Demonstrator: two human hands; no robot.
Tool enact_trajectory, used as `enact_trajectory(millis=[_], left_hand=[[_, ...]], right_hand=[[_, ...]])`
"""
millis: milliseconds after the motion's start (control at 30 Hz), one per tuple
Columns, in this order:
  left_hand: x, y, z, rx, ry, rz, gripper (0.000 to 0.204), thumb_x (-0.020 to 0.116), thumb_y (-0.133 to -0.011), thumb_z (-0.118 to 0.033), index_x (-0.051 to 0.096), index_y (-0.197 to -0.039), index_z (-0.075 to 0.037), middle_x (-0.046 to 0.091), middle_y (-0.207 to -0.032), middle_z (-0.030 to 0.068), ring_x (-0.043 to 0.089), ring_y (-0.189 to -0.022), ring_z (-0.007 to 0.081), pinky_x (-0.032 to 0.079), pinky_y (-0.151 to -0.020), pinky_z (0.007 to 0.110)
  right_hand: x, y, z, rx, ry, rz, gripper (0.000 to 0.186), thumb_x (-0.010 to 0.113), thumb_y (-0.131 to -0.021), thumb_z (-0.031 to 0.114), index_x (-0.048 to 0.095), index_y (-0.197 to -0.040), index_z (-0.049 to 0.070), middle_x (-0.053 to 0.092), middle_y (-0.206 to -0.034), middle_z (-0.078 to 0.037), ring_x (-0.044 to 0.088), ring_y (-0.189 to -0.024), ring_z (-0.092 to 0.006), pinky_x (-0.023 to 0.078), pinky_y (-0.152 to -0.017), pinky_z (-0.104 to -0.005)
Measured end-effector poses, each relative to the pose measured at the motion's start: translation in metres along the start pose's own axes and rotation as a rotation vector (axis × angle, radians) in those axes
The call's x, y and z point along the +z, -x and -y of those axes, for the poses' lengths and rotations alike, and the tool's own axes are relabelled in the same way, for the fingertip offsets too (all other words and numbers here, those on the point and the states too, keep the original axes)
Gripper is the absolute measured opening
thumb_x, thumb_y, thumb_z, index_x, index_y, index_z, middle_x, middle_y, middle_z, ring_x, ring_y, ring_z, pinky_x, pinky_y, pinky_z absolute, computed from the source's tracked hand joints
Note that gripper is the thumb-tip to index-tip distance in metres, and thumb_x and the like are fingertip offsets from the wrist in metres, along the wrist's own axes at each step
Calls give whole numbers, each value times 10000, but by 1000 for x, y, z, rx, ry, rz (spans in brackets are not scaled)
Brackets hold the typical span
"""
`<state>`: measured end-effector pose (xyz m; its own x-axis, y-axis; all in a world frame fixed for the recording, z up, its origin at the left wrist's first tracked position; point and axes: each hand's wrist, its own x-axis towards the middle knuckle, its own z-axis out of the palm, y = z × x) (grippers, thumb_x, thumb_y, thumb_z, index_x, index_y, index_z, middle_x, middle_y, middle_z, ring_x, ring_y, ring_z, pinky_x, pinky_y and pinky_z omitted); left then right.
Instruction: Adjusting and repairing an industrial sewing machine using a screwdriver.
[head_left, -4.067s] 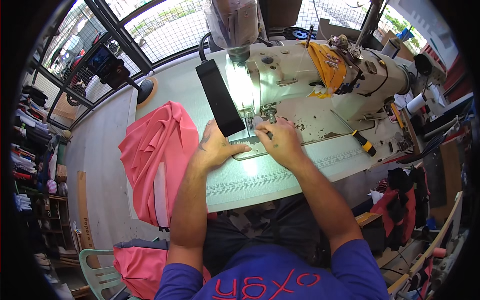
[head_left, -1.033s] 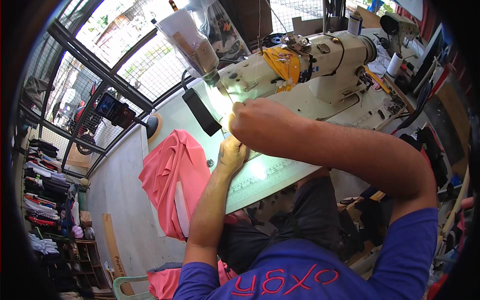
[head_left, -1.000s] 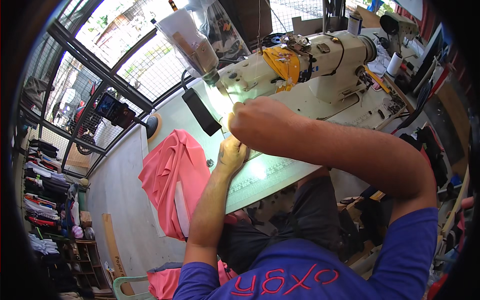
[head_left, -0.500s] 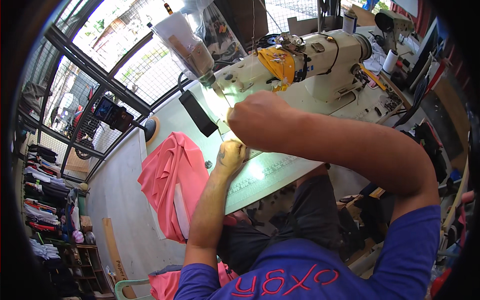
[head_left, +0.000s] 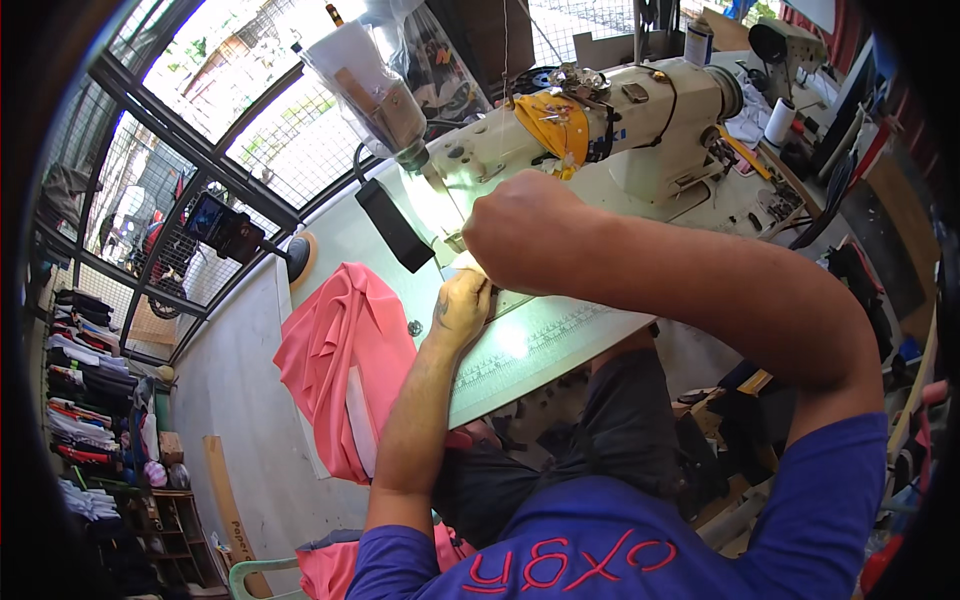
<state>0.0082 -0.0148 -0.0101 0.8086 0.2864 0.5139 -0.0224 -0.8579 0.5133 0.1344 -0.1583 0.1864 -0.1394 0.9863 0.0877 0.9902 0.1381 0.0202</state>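
At the needle end of a cream sewing machine (head_left: 655, 110), both of my hands work close together in bright lamp light. My right hand (head_left: 525, 232) is curled into a fist in front of the needle area, and its knuckles hide whatever its fingertips pinch. Just below it, my left hand (head_left: 462, 310) is closed low over the machine bed, its fingertips near a small pale patch; what they grip cannot be made out. Pink fabric (head_left: 345, 370) lies bunched on the table to the left of my left forearm, apart from both hands.
A black box-shaped lamp (head_left: 393, 225) hangs left of the needle area. Yellow cloth with pins (head_left: 555, 128) wraps the machine arm. A ruler strip (head_left: 560, 342) runs along the table's front edge. A phone on a stand (head_left: 222, 228) stands at the left, and a thread cone (head_left: 781, 122) at the right.
My right fist has shifted slightly up and to the right. The fingers of my left hand have moved a little, staying by the needle area. The pink fabric looks nearly unmoved.
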Motion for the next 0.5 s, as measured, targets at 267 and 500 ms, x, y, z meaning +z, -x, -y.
enact_trajectory(millis=[267,500], left_hand=[[3,-7,-12,-6,49,-1,70,597,-874,24,640,-928,15,652,-825,190,661,-746,343,512,-658,372],[2,-7,-17,1,40,-19,41,607,-878,12,603,-838,20,630,-771,186,630,-689,345,491,-629,385]], right_hand=[[7,-3,-7,-38,-36,-80,112,644,-770,92,656,-844,9,687,-761,-158,695,-699,-311,545,-613,-414],[8,4,-9,-41,-70,-42,164,648,-776,93,629,-889,-24,686,-764,-158,696,-723,-321,549,-639,-410]])
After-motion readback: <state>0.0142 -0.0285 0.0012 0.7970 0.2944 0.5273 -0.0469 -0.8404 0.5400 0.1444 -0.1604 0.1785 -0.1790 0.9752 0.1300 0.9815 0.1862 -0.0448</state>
